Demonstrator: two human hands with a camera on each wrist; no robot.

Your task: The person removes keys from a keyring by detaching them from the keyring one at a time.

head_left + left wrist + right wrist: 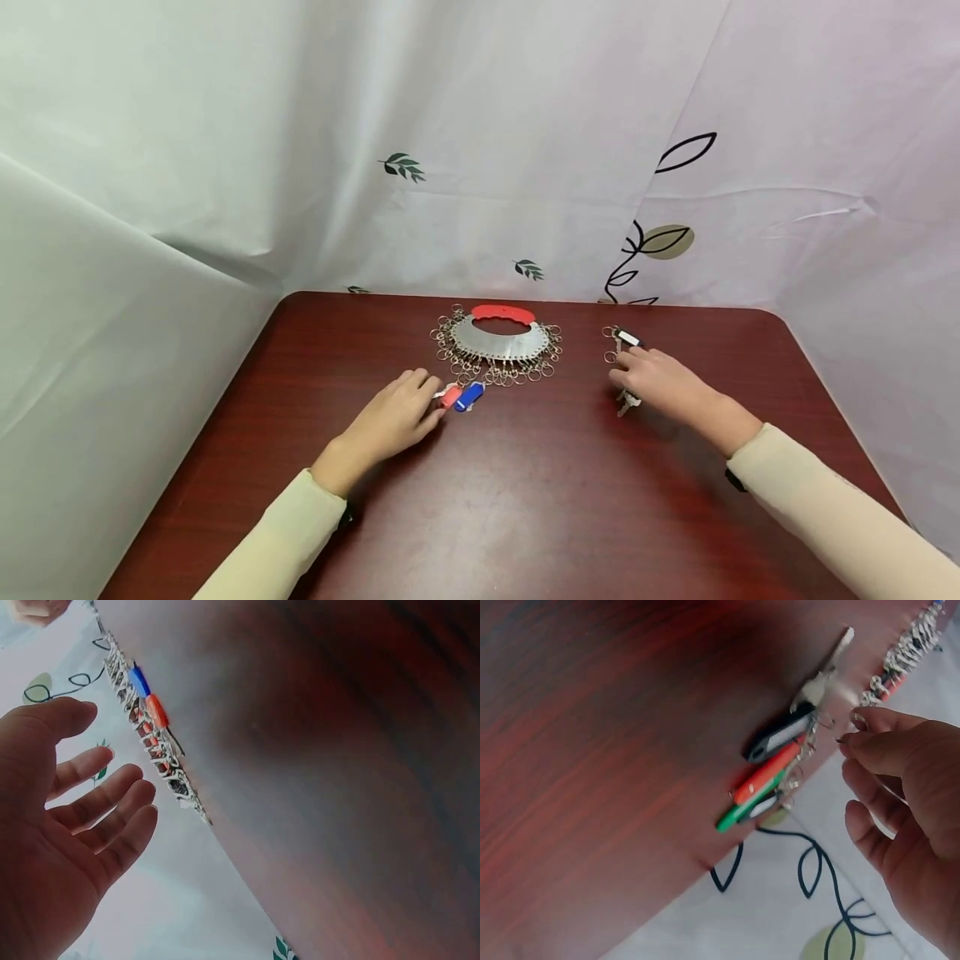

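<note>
My left hand (393,417) is low over the table beside a red key tag (451,396) and a blue key tag (471,396). Its fingers are relaxed, and nothing is in it in the left wrist view. In the right wrist view, the thumb and forefinger of my right hand (907,787) pinch a small metal ring (859,720). Close to it lie a black key tag (780,739), a red tag (769,772), a green tag (739,808) and a second black tag (761,808). A silver key (814,688) points away from them.
Behind the hands, a curved metal key holder (502,343) with a red handle (502,313) lies flat, fringed with several clips and rings. White curtains (480,125) with leaf prints stand round the reddish-brown table (480,508).
</note>
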